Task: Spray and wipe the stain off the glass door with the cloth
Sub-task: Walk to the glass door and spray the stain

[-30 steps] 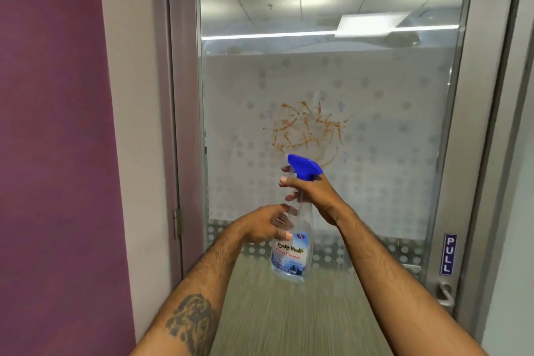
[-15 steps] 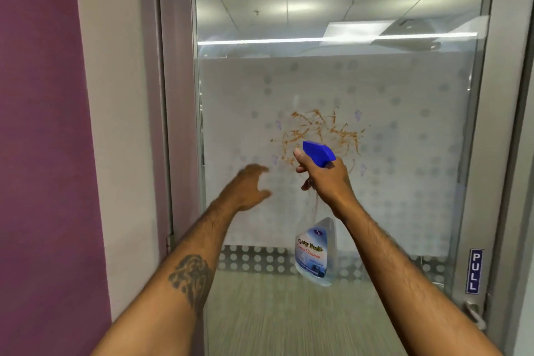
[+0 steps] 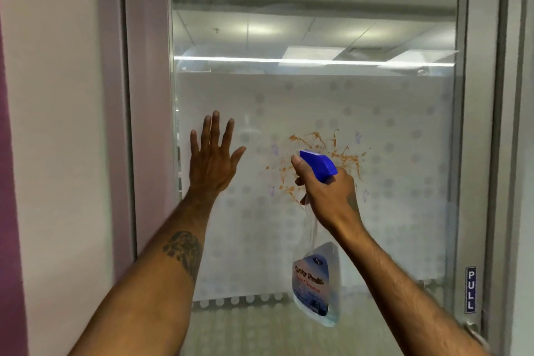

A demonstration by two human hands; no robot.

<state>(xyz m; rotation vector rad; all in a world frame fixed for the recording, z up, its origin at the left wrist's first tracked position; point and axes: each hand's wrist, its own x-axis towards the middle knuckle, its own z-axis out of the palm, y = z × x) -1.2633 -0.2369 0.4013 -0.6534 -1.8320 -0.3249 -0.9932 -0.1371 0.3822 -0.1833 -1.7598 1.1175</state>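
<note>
An orange-brown stain [image 3: 345, 157] is smeared on the frosted part of the glass door [image 3: 404, 153], at its middle. My right hand [image 3: 328, 195] grips the neck of a clear spray bottle [image 3: 316, 283] with a blue trigger head [image 3: 319, 165], held right in front of the stain with the nozzle facing the glass. My left hand [image 3: 212, 159] is spread open with fingers up, flat at the glass near the door's left edge, left of the stain. No cloth is in view.
The grey metal door frame [image 3: 147, 95] runs down the left, with a white and purple wall [image 3: 57, 124] beside it. On the right frame sit a blue PULL sign [image 3: 471, 289] and a metal handle [image 3: 474, 329].
My left hand let go of the bottle, rose and moved left to the glass, fingers spread. My right hand lifted the bottle up to the stain. The view moved closer to the door.
</note>
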